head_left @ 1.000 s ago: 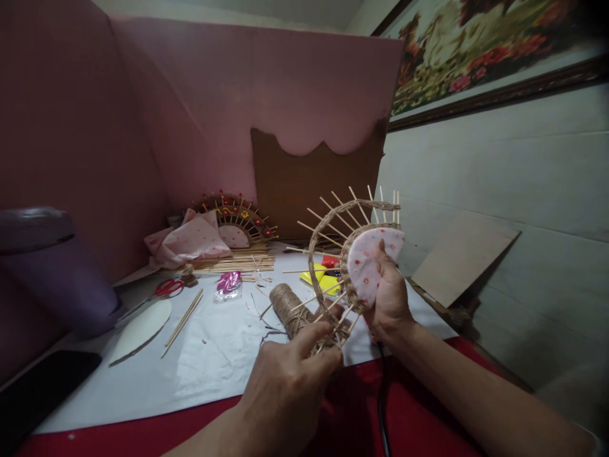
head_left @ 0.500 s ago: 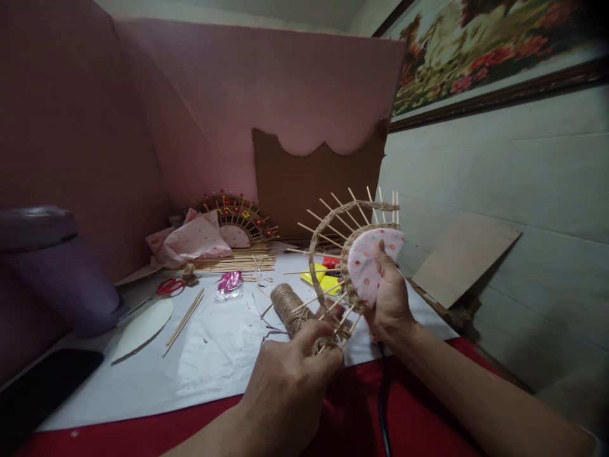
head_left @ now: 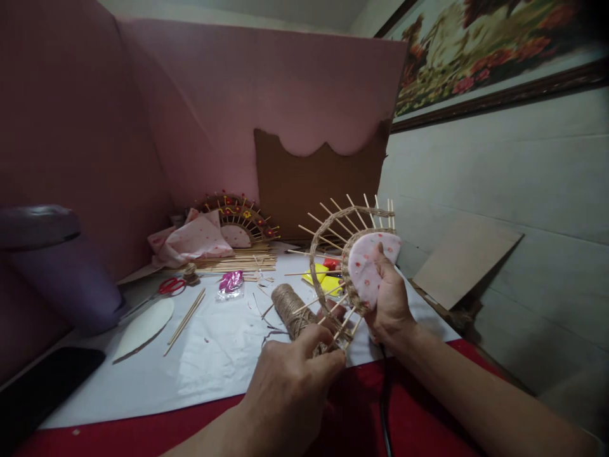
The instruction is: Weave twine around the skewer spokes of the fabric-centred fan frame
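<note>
My right hand [head_left: 392,295] grips a half-round fan [head_left: 368,270] by its padded centre of pink flowered cloth, thumb on the front. Thin wooden sticks radiate from that centre, and a braided jute band [head_left: 320,231] runs across them in an arc. At the lower end of the arc, my left hand [head_left: 297,368] pinches the jute twine by the last sticks; its fingertips are partly hidden. Behind my left hand, a spool of jute twine [head_left: 290,308] lies on the white table cover [head_left: 214,362].
A finished-looking decorated fan [head_left: 245,216] stands at the back beside pink cloth [head_left: 195,238] and a row of sticks [head_left: 233,261]. Red-handled scissors [head_left: 171,287], a white half-round piece [head_left: 145,330], a purple packet [head_left: 231,284], yellow packets [head_left: 328,282], a tumbler [head_left: 61,273] and a dark phone-like slab [head_left: 52,393] lie around.
The fan's upper end has dipped slightly and shifted a little left in my right hand. My left hand stays at the lower end of the band, its fingers slightly shifted.
</note>
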{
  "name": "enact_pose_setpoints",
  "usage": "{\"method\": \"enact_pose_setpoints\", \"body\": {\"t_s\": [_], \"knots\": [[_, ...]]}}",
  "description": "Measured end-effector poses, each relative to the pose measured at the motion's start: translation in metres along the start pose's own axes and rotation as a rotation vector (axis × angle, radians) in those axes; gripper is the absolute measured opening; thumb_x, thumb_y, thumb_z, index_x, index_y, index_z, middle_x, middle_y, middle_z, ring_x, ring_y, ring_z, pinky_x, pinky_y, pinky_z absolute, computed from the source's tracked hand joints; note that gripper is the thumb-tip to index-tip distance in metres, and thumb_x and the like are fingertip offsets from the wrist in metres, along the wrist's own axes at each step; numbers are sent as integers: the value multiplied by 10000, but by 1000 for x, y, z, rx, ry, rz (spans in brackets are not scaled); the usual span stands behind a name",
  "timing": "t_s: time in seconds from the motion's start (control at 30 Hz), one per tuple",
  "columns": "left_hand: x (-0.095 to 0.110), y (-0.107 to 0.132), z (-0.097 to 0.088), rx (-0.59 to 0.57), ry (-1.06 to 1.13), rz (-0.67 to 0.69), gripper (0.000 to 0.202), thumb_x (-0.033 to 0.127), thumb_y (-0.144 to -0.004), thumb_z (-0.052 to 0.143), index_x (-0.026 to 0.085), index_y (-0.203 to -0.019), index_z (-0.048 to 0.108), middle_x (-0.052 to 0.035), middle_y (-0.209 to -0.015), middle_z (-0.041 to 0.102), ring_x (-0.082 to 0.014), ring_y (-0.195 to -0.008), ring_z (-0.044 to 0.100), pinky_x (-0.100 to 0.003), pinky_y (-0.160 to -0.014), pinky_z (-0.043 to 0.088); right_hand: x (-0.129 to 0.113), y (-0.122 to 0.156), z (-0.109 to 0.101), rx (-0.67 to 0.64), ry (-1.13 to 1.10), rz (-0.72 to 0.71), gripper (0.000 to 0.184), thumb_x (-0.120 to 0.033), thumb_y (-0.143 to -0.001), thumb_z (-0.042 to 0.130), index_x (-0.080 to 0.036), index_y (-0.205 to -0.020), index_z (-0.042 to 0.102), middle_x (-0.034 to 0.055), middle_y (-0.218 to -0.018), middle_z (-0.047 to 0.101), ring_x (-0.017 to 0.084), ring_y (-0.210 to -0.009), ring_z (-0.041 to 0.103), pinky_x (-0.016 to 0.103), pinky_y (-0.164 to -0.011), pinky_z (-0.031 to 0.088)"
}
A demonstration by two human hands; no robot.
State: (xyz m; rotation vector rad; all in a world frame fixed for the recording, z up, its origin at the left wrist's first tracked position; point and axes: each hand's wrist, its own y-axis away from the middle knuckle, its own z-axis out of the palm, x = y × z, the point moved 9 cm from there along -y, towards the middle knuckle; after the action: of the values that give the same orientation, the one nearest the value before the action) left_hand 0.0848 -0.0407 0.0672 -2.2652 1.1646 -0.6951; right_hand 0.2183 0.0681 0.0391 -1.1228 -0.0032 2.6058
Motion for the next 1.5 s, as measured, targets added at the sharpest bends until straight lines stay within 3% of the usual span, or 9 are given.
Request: {"method": "enact_pose_setpoints", "body": {"t_s": [0.37, 0.73, 1.17, 1.5], "knots": [[2, 1, 3, -2, 28, 19, 202, 66, -787, 488, 193, -841, 635, -39, -880, 634, -81, -497, 541, -199, -424, 420, 4, 1, 3, -33, -16, 26, 377, -512, -738, 553, -147, -823, 591, 50, -597, 627, 177, -532, 607, 285, -473, 507], [0, 3, 7, -52, 38, 13, 194, 64, -790, 478, 184, -829, 626, -37, -872, 631, -97, -542, 566, -221, -465, 454, 13, 5, 6, -25, 1, 137, 403, -515, -735, 554, -121, -810, 597, 65, -558, 619, 182, -480, 596, 260, -380, 467], [7, 2, -4, 42, 19, 74, 227, 38, -783, 445, 169, -812, 628, -21, -765, 620, -89, -488, 530, -200, -412, 430, 11, 7, 11, -91, -37, 134, 335, -440, -731, 591, -143, -887, 596, 59, -594, 651, 193, -501, 613, 288, -449, 505], [5, 2, -1, 32, 21, 69, 207, 51, -789, 459, 175, -840, 617, -27, -789, 617, -99, -524, 552, -214, -434, 454, 14, 8, 14, -104, -55, 175, 345, -436, -729, 599, -126, -879, 596, 65, -597, 651, 192, -517, 617, 278, -440, 498]]}}
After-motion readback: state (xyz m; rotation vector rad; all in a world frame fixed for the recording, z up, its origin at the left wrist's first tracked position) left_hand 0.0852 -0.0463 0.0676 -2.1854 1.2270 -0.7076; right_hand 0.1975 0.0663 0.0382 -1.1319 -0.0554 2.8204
